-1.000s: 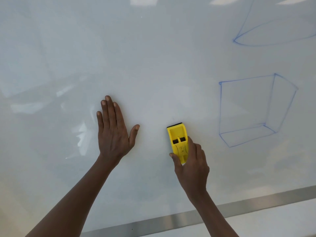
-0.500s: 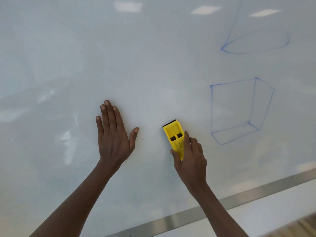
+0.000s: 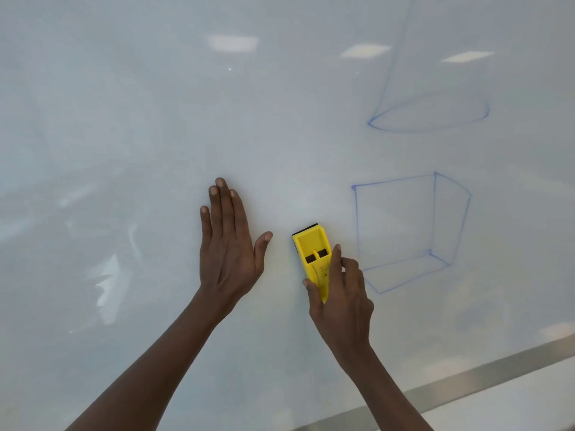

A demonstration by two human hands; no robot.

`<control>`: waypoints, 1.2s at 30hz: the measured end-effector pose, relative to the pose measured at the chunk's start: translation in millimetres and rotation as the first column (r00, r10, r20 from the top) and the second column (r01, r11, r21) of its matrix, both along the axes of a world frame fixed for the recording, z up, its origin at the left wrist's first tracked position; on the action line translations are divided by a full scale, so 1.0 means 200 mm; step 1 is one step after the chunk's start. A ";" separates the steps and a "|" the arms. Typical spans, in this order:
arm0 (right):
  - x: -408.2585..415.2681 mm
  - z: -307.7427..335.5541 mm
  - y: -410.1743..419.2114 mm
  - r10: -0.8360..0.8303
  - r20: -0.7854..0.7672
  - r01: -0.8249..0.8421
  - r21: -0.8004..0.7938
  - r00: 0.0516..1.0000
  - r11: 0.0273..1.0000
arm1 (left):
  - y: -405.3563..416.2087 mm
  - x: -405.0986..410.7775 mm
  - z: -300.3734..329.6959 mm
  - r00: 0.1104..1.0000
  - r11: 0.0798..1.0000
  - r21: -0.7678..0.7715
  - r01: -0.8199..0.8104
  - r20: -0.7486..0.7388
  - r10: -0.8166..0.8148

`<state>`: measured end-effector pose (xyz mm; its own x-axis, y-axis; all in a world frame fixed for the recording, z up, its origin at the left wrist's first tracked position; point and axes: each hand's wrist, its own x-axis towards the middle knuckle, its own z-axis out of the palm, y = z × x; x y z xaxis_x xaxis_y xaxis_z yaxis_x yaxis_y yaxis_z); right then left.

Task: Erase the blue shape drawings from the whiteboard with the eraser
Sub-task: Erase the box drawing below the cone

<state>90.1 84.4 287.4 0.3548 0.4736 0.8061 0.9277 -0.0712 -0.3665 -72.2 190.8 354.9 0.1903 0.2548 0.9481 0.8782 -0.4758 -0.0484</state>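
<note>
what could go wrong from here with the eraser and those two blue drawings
The right hand grips only the lower end of the yellow eraser, so it might tilt and wipe unevenly. The cone drawing runs off the top of the view; its upper lines could be missed. The left hand flat on the whiteboard may leave smudges.

My left hand (image 3: pixel 228 253) lies flat on the whiteboard (image 3: pixel 155 135), just left of the eraser (image 3: pixel 312 256) that my right hand (image 3: pixel 340 301) holds against the board. The box drawing (image 3: pixel 410 231) lies right of the eraser, the cone drawing (image 3: pixel 429 115) above it.
</note>
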 end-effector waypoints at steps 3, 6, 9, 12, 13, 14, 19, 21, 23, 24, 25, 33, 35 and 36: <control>0.14 0.05 0.02 -0.031 -0.048 0.034 0.065 0.998 0.997 | 0.00 0.11 0.06 1.000 1.000 0.017 0.003 -0.001 -0.003; 0.23 0.15 0.05 -0.055 -0.079 0.067 0.160 0.995 0.985 | 0.00 0.19 0.09 1.000 0.999 0.043 -0.013 -0.002 0.014; 0.25 0.21 0.07 -0.027 -0.089 0.047 0.230 0.996 0.972 | 0.01 0.22 0.09 0.998 0.996 0.059 -0.060 0.010 0.059; 0.26 0.19 0.07 0.014 -0.053 -0.001 0.246 0.998 0.969 | 0.02 0.22 0.08 0.997 0.994 0.071 -0.082 0.004 0.081; 0.28 0.16 0.07 0.018 -0.049 -0.006 0.244 0.999 0.970 | 0.02 0.22 0.08 0.997 0.994 0.073 -0.081 0.003 0.081; 0.30 0.14 0.07 0.018 -0.058 -0.003 0.244 0.998 0.970 | 0.02 0.22 0.08 0.997 0.994 0.074 -0.080 0.002 0.080; 0.41 0.21 0.08 0.003 -0.160 0.047 0.304 0.987 0.951 | 0.02 0.22 0.08 0.995 0.992 0.074 -0.098 0.005 0.098; 0.43 0.29 0.09 0.002 -0.162 0.052 0.326 0.987 0.944 | 0.02 0.23 0.08 0.995 0.992 0.074 -0.100 0.000 0.101; 0.42 0.32 0.11 0.016 -0.150 0.035 0.336 0.989 0.941 | 0.02 0.22 0.07 0.995 0.992 0.076 -0.104 -0.002 0.104; 0.41 0.32 0.11 0.030 -0.135 0.018 0.338 0.990 0.941 | 0.02 0.22 0.07 0.994 0.992 0.075 -0.104 -0.003 0.105; 0.40 0.29 0.10 0.044 -0.115 -0.003 0.335 0.992 0.942 | 0.02 0.22 0.07 0.995 0.992 0.076 -0.103 -0.003 0.104; 0.51 0.25 0.09 -0.002 -0.171 0.058 0.324 0.985 0.944 | 0.02 0.23 0.07 0.992 0.989 0.079 -0.126 -0.004 0.127; 0.50 0.33 0.10 -0.007 -0.177 0.069 0.346 0.984 0.936 | 0.02 0.23 0.07 0.992 0.989 0.079 -0.129 -0.003 0.129; 0.47 0.35 0.11 -0.001 -0.168 0.062 0.356 0.986 0.932 | 0.02 0.23 0.06 0.992 0.989 0.077 -0.129 -0.002 0.129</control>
<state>184.6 106.4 358.3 0.5054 0.1495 0.8498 0.8526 0.0649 -0.5185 -26.5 194.9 367.7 0.1671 0.2042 0.9646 0.9316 -0.3531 -0.0867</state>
